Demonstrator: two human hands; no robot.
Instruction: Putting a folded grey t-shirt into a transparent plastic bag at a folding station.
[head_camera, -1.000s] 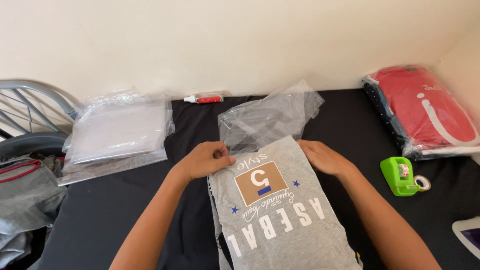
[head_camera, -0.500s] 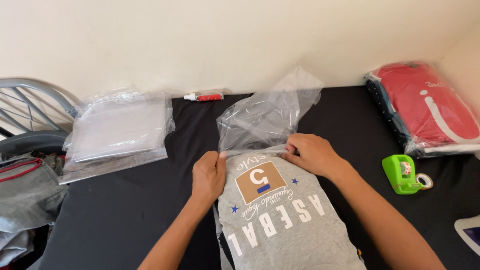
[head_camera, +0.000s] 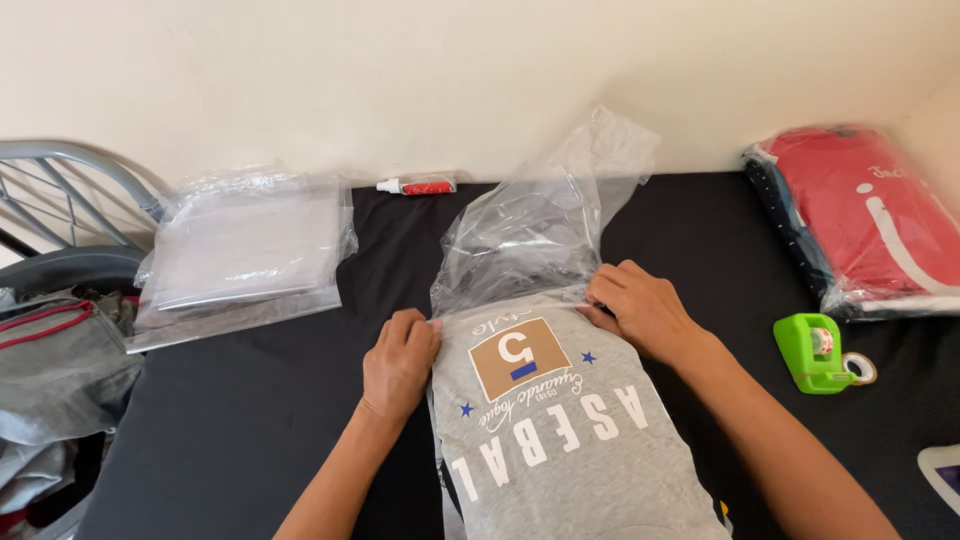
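Note:
A folded grey garment (head_camera: 560, 430) with white lettering and a brown patch lies on the black table (head_camera: 250, 420) in front of me. Its far end sits in the mouth of a clear plastic bag (head_camera: 540, 225) that stands crumpled above it. My left hand (head_camera: 400, 362) pinches the bag's open edge at the garment's left side. At the garment's right upper corner, my right hand (head_camera: 640, 310) grips the bag's edge.
A stack of clear plastic bags (head_camera: 245, 250) lies at the back left. A small red and white tube (head_camera: 415, 186) rests by the wall. Bagged red clothing (head_camera: 870, 220) sits at the right, with a green tape dispenser (head_camera: 815, 352) near it. A grey bag (head_camera: 60, 370) hangs off the left edge.
Both hands moved from the garment's top onto the bag's opening. The bag's mouth has come down over the garment's far end and the bag has puffed upward.

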